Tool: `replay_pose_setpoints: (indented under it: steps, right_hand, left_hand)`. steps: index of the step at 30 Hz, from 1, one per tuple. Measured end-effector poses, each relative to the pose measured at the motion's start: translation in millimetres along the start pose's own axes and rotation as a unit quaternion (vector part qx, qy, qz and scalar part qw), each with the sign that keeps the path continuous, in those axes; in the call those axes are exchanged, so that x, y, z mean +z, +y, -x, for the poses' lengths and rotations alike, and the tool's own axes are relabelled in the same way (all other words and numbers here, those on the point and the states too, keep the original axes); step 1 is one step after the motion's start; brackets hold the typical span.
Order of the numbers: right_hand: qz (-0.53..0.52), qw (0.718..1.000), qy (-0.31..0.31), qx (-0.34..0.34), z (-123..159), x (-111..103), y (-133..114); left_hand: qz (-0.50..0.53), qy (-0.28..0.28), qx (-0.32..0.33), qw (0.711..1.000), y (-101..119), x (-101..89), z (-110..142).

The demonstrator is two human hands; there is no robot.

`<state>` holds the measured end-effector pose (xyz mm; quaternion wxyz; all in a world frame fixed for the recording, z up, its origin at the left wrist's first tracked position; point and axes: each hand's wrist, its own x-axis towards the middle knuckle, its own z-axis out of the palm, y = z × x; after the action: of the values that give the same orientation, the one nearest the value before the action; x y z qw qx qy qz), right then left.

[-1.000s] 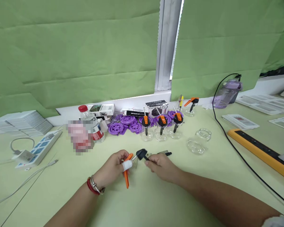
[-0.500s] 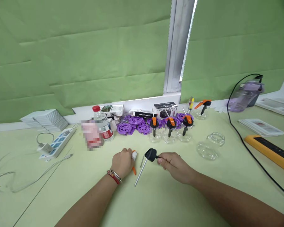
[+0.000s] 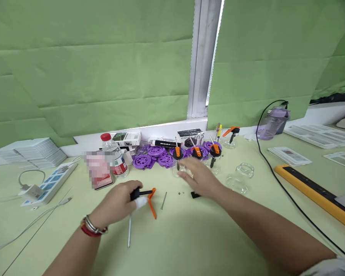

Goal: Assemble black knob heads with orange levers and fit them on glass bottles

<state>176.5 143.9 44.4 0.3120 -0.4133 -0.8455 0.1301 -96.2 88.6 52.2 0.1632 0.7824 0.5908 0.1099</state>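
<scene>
My left hand [image 3: 117,203] is closed on a black spray-pump head with an orange trigger [image 3: 151,198]; its thin tube [image 3: 129,231] hangs down toward me. One fingertip wears a white wrap. My right hand [image 3: 199,177] hovers open and motion-blurred over the table, fingers stretched toward three small glass jars fitted with black and orange pump tops [image 3: 196,154]. A small black part [image 3: 194,195] lies just under that hand, and a short metal pin [image 3: 163,200] lies between my hands.
An open glass jar [image 3: 241,174] lies on its side at the right. Purple plastic wheels [image 3: 149,158], small boxes, a water bottle [image 3: 112,153] and a blurred pink object sit along the back. A power strip [image 3: 50,181] lies left; a black cable and yellow bar [image 3: 313,188] right.
The pump head passed from my right hand into my left, now joined with the orange trigger. My right hand let go and moved forward toward the jars.
</scene>
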Motion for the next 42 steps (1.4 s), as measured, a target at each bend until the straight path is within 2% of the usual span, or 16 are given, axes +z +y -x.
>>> replay_pose_setpoints:
  steps: [1, 3, 7, 11, 14, 17, 19, 21, 23, 25, 27, 30, 33, 37, 40, 42]
  right_hand:
    - [0.035, 0.999, 0.03, 0.002, -12.3, -4.2, 5.0]
    - [0.082, 0.996, 0.041, 0.02, -35.3, -4.9, 13.5]
    - [0.113, 0.987, -0.025, 0.112, -64.3, 19.1, 22.8]
    - [0.099, 0.982, -0.054, 0.15, -70.1, 35.2, 25.2]
    - [0.094, 0.988, -0.015, 0.12, -62.2, 20.5, 15.6]
    - [0.072, 0.996, 0.044, 0.042, -42.0, -6.0, -10.4]
    - [0.019, 0.998, 0.059, -0.01, -22.1, -18.6, -34.2]
    - [-0.048, 0.998, 0.032, -0.02, 0.9, -22.2, -57.0]
    - [-0.129, 0.991, -0.025, -0.007, 23.6, -17.7, -72.5]
    - [-0.232, 0.969, -0.084, 0.022, 42.2, -9.2, -75.6]
    - [-0.353, 0.926, -0.107, 0.073, 54.2, -0.7, -65.4]
    - [-0.445, 0.865, -0.076, 0.221, 62.3, 9.9, -35.4]
    - [-0.496, 0.801, -0.116, 0.316, 68.2, 19.3, -10.6]
    - [-0.575, 0.722, -0.127, 0.363, 77.8, 33.2, -3.8]
    - [-0.608, 0.679, -0.146, 0.385, 81.0, 44.5, -6.8]
    - [-0.613, 0.676, -0.146, 0.383, 81.4, 50.4, -7.9]
  left_hand:
    - [-0.034, -0.022, -0.048, 0.998, -14.7, -3.6, -1.9]
    - [-0.077, -0.064, -0.121, 0.988, -39.8, -4.3, -5.7]
    - [-0.106, -0.101, -0.147, 0.978, -58.2, 9.8, -10.7]
    - [-0.124, -0.108, -0.159, 0.974, -49.0, 17.9, -10.5]
    - [-0.113, -0.079, -0.145, 0.98, -37.1, 15.1, -8.7]
    - [-0.04, 0.032, -0.057, 0.997, -13.9, 13.3, -3.3]
    - [0.089, 0.058, 0.03, 0.994, 10.0, 16.8, 4.7]
    - [0.223, 0.057, 0.104, 0.967, 36.9, 24.2, 15.8]
    - [0.331, 0.063, 0.132, 0.932, 60.8, 33.0, 27.0]
    - [0.432, 0.049, 0.097, 0.896, 76.9, 39.7, 34.9]
    - [0.517, 0.008, 0.061, 0.854, 84.1, 42.8, 37.7]
    - [0.609, -0.045, 0.046, 0.791, 84.0, 46.1, 35.0]
    - [0.685, -0.081, 0.031, 0.723, 81.2, 58.3, 32.1]
    - [0.776, -0.068, -0.012, 0.627, 79.0, 83.0, 35.3]
    - [0.805, -0.072, -0.022, 0.589, 74.0, 93.4, 39.2]
    - [0.812, -0.086, -0.029, 0.576, 68.8, 95.8, 40.6]
